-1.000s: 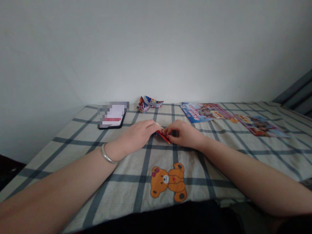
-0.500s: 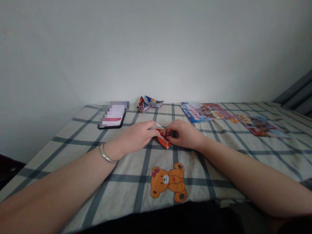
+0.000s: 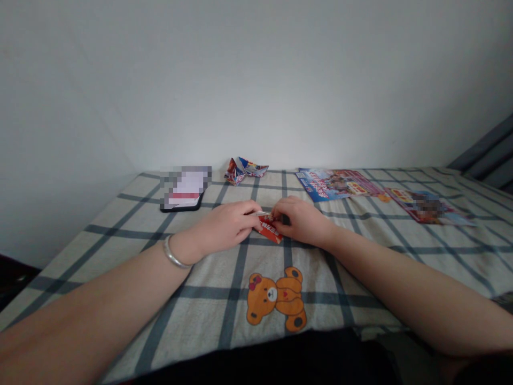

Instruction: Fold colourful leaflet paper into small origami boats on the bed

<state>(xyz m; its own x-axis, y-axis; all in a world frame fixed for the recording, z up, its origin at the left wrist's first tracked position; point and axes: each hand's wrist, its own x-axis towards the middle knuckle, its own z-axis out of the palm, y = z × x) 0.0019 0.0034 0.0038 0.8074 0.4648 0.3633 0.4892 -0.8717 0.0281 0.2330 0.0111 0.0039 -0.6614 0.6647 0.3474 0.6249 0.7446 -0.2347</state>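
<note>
Head view: 2 hands, 1 red printed paper piece (image 3: 270,228) between them at frame center, folded, strip of white edge on top. Left hand (image 3: 230,225) pinches its left end; right hand (image 3: 303,220) pinches its right side. 1 silver bangle (image 3: 175,252), left wrist. Upper center: 1 folded multicolor paper (image 3: 245,171). Left of that: 1 phone (image 3: 185,190), screen partly pixelated. Right of center: 2 flat flyers (image 3: 339,184). 1 checked cloth (image 3: 192,326) under everything; 1 large bear print (image 3: 276,299), lower center.
</note>
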